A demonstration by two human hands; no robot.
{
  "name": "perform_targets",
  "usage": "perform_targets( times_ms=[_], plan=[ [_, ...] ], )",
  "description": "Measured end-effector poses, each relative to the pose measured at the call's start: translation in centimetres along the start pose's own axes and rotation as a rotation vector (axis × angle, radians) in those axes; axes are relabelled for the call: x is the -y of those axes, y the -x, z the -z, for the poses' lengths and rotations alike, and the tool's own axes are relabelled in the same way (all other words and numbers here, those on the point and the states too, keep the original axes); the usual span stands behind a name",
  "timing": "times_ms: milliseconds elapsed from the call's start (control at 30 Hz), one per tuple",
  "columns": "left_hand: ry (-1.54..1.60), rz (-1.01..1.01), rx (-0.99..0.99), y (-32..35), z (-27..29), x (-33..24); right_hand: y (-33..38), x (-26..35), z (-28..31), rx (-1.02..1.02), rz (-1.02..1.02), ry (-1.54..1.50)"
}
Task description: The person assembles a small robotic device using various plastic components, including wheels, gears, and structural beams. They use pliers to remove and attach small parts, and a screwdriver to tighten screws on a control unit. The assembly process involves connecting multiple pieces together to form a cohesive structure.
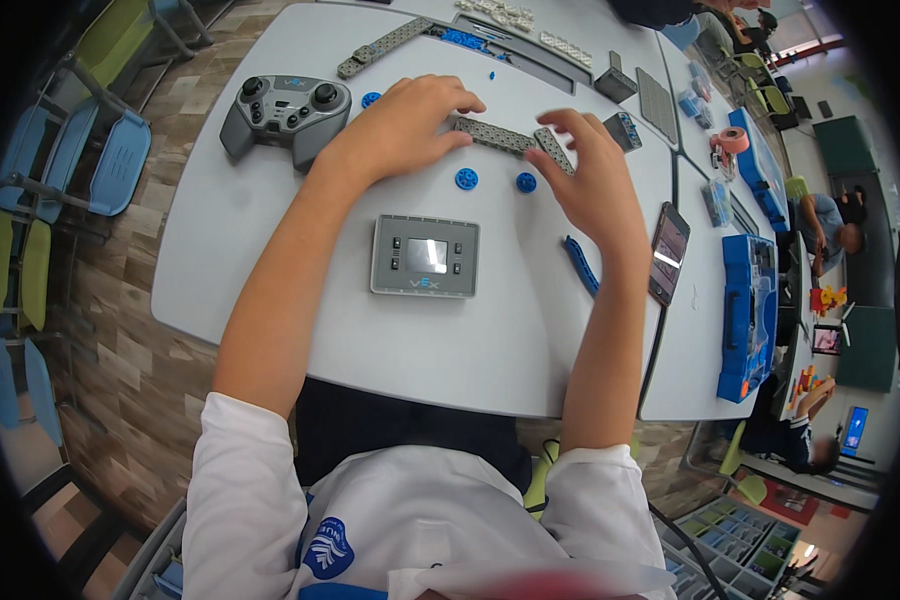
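Observation:
A long grey perforated beam (495,134) lies on the white table (350,345). My left hand (405,125) is at its left end, thumb and fingers apart on either side of that end. My right hand (598,178) is at the other end, beside a short grey perforated piece (554,150). This piece lies between the spread thumb and index finger, and I cannot tell whether they touch it. Two blue wheels, a left one (467,179) and a right one (526,182), lie just nearer to me. Below them sits a grey control box (426,257) with a small screen.
A grey game controller (285,115) lies at left, a jointed grey beam (383,47) behind it. A curved blue strip (581,266) and a phone (669,253) lie at right. Blue cases (748,318), a parts tray (530,55) and grey blocks (616,84) stand farther off.

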State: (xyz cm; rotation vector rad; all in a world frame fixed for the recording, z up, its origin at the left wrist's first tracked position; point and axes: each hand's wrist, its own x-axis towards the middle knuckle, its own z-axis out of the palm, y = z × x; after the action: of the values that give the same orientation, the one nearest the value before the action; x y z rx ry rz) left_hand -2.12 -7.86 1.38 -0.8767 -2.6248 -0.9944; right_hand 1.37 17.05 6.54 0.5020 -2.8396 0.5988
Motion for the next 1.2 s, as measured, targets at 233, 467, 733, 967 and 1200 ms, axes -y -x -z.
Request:
perform_targets(
  times_ms=[233, 467, 733, 967, 1200],
  plan=[
    [0.026, 0.025, -0.007, -0.1, 0.1, 0.3, -0.3, -0.2, -3.4, 0.001, -0.033, -0.149],
    [0.125, 0.137, -0.032, -0.4, -0.9, 0.3, -0.5, -0.6, -3.6, -0.011, -0.040, -0.178],
    [0.041, 0.228, -0.057, -0.4, -1.0, -0.1, -1.1, -1.1, -3.8, 0.001, -0.042, -0.156],
    [-0.016, 0.364, 0.039, -0.8, -0.1, -1.3, -1.4, -1.1, -3.5, 0.039, -0.116, -0.240],
    [-0.040, 0.440, 0.089, -1.1, 0.1, -1.6, -1.6, -0.9, -3.2, 0.072, -0.179, -0.287]
  ],
)
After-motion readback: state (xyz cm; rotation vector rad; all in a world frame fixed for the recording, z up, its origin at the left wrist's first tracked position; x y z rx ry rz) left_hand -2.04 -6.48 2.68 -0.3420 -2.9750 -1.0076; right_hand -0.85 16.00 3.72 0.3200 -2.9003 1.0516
